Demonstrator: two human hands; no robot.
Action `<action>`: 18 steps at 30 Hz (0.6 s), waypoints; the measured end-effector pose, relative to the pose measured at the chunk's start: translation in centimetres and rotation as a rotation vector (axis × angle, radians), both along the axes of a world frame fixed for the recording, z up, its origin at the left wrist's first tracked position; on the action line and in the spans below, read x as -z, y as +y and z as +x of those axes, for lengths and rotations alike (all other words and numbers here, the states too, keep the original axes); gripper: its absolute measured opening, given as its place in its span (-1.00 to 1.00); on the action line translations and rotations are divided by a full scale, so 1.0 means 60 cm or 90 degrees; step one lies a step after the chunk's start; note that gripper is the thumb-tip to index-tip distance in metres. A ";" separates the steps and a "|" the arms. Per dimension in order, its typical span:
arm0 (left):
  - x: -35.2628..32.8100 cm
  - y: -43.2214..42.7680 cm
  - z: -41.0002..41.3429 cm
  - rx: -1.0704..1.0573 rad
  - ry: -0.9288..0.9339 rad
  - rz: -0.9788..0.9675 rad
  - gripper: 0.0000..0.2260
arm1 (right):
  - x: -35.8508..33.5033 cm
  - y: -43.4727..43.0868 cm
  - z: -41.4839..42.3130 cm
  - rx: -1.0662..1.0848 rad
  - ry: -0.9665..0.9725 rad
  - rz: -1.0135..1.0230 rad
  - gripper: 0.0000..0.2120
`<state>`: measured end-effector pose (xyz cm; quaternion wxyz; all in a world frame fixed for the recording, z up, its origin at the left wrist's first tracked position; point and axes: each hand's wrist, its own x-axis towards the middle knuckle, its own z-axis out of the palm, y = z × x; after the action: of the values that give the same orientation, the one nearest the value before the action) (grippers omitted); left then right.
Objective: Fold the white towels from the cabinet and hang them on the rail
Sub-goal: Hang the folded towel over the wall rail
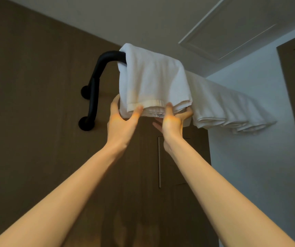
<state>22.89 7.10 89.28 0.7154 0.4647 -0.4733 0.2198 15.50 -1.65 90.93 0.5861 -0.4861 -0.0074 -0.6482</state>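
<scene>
A folded white towel (152, 79) hangs over the black rail (107, 58), high up on the brown wall. Both my arms reach up to its lower hem. My left hand (123, 120) pinches the hem's left part, thumb in front and fingers behind the cloth. My right hand (173, 120) holds the hem's right part, thumb on the front and fingers under and behind the folded layers. Several more folded white towels (223, 106) hang side by side on the same rail to the right, hiding the rest of it.
The rail's bent black bracket (93, 90) is fixed to the wood wall by two round mounts. Below the towels is a brown cabinet door with a long slim handle (159, 161). A white wall and dark door frame (292, 72) stand right; the ceiling hatch (232, 29) is overhead.
</scene>
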 end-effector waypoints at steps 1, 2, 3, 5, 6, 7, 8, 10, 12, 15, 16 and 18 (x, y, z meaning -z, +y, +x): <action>0.003 0.003 -0.004 -0.005 0.000 0.004 -0.30 | 0.003 0.001 -0.009 -0.001 0.011 -0.005 -0.47; 0.004 0.007 -0.007 -0.010 -0.003 0.010 -0.26 | 0.004 0.000 -0.019 -0.002 0.020 -0.006 -0.48; 0.007 0.013 -0.012 -0.017 -0.007 0.018 -0.24 | 0.008 0.001 -0.030 -0.005 0.034 -0.004 -0.49; 0.011 0.028 -0.020 -0.037 -0.022 0.029 -0.22 | 0.016 0.000 -0.053 -0.005 0.071 -0.005 -0.52; 0.014 0.035 -0.025 -0.053 -0.034 0.031 -0.23 | 0.021 -0.001 -0.064 -0.003 0.088 -0.008 -0.53; 0.018 0.044 -0.031 -0.074 -0.047 0.032 -0.25 | 0.029 -0.003 -0.076 -0.002 0.101 -0.013 -0.54; 0.023 0.052 -0.036 -0.097 -0.061 0.035 -0.27 | 0.037 -0.003 -0.089 -0.005 0.110 -0.018 -0.55; 0.036 0.069 -0.045 -0.142 -0.083 0.053 -0.32 | 0.054 -0.006 -0.113 -0.004 0.140 -0.030 -0.58; 0.051 0.084 -0.050 -0.179 -0.103 0.076 -0.39 | 0.072 -0.009 -0.136 0.005 0.180 -0.053 -0.65; 0.078 0.105 -0.059 -0.229 -0.140 0.092 -0.54 | 0.105 -0.009 -0.166 0.024 0.233 -0.122 -0.74; 0.089 0.112 -0.063 -0.246 -0.153 0.092 -0.58 | 0.117 -0.007 -0.174 0.035 0.249 -0.152 -0.76; 0.110 0.126 -0.074 -0.284 -0.181 0.103 -0.65 | 0.141 -0.001 -0.189 0.071 0.286 -0.230 -0.79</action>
<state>18.45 14.63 82.67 0.5359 0.5777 -0.4711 0.3965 4.14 -1.69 82.47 0.4408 -0.7136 0.0342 -0.5434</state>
